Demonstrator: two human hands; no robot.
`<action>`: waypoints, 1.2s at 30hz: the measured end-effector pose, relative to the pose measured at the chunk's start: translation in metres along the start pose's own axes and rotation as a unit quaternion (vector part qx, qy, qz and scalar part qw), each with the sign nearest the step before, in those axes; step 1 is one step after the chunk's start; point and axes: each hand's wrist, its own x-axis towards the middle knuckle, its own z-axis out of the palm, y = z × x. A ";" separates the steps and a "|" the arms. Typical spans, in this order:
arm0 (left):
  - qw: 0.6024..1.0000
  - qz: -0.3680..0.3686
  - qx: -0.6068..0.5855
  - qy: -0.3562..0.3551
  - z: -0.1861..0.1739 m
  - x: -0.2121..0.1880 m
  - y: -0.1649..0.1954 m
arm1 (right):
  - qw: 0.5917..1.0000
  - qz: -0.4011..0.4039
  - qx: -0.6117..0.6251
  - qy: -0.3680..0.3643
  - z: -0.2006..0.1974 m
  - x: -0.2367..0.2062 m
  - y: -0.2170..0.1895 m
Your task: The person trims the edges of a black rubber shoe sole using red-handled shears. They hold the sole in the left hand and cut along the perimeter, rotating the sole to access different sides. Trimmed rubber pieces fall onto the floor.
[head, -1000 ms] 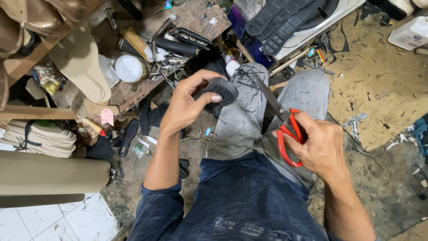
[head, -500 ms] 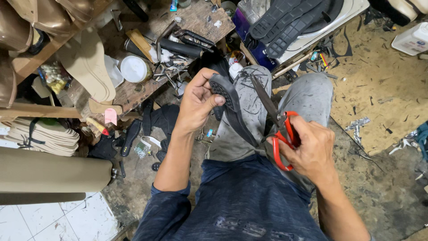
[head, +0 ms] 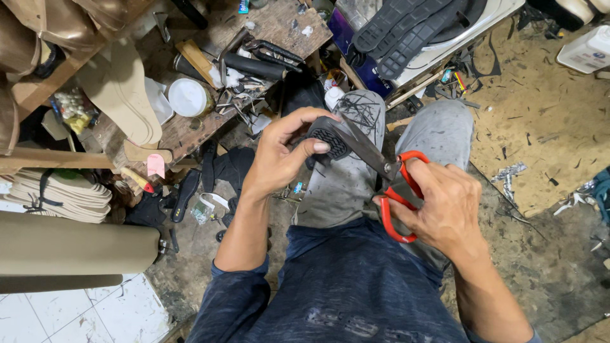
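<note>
Head view: left hand (head: 279, 155) pinches a black rubber sole piece (head: 327, 141) above the grey-trousered knees (head: 356, 171). Right hand (head: 445, 206), fingers closed through the red handles, holds scissors (head: 384, 181), blades meeting the piece. Cluttered wooden bench (head: 190, 127) stands left.

A worn wooden workbench (head: 190, 130) fills the upper left, its top crowded. On it lie a white round lid (head: 188, 96), a black cylindrical tool handle (head: 254, 65), a flat wooden block (head: 198, 60) and a scatter of small metal tools (head: 232, 105). A beige shoe insole (head: 121, 92) leans over its edge. Below, the dirty concrete floor (head: 540, 267) carries black rubber scraps (head: 187, 190), a stack of pale insoles (head: 60, 194) and a tan roll of material (head: 70, 248). At the top right, a brown mat (head: 546, 108) is littered with offcuts.
</note>
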 end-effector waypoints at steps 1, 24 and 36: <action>1.000 0.009 0.022 -0.008 -0.002 0.002 0.004 | 1.000 0.003 -0.004 -0.002 -0.001 -0.001 0.000; 0.936 -0.112 -0.334 -0.014 0.041 -0.004 -0.045 | 0.861 0.073 0.489 0.118 0.023 -0.001 -0.008; 0.795 0.060 -0.472 0.377 -0.007 0.020 -0.061 | 0.847 0.217 0.472 0.116 0.031 -0.016 0.012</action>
